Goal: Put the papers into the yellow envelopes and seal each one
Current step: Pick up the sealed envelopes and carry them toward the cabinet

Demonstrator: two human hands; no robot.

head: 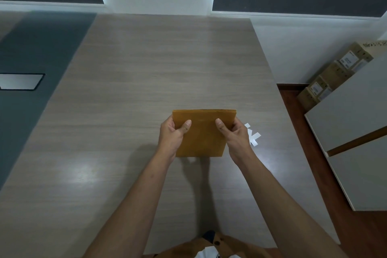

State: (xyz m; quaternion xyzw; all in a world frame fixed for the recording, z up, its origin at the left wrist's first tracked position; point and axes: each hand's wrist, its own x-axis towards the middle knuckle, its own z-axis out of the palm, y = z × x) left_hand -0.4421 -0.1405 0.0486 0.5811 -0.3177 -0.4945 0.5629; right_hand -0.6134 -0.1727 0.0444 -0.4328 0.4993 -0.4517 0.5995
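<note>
Fingers pinching both sides: left hand (172,135), then right hand (235,135), thumbs pressed on a flat stack of yellow envelopes (202,134), centre frame, above wood-grain table (146,69). White paper strips (254,136) just right; cardboard boxes (335,73) far right.

Labels on the cardboard boxes (335,73) are too blurred to read.

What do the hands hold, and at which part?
Both hold the stack of yellow envelopes: left hand on its left edge, right hand on its right edge.
</note>
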